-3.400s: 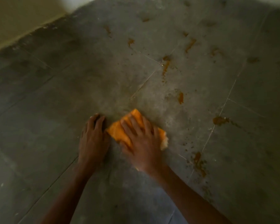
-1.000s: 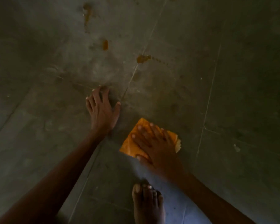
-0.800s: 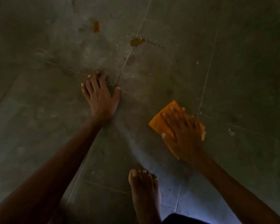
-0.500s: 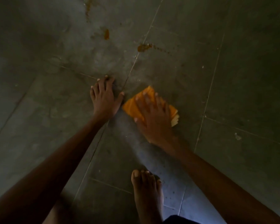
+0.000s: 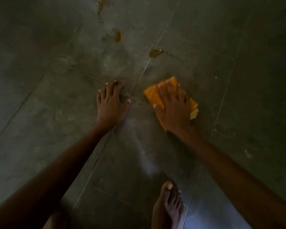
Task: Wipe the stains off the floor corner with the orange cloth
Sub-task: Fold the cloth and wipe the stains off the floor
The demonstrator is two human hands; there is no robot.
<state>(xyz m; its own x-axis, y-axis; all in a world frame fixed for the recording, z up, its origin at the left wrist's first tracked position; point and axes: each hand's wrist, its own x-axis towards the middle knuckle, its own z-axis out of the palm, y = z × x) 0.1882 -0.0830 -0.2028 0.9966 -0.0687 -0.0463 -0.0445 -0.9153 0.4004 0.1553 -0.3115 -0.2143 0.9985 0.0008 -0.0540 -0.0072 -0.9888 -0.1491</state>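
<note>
Mid-wipe, pressing folded orange cloth (image 5: 153,96) onto grey tiled floor (image 5: 238,80) right of centre under flat, straight-fingered right hand (image 5: 172,111), bracing empty, spread left hand (image 5: 111,104) beside it; likely next, pushing up-frame onto orange-brown stains (image 5: 156,52) at upper centre

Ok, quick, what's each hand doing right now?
Left hand: open, flat on the floor, holding nothing.
Right hand: open, pressing the orange cloth down.

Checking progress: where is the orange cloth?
The orange cloth lies right of centre in the head view, under the right hand, below the brown stain.
</note>
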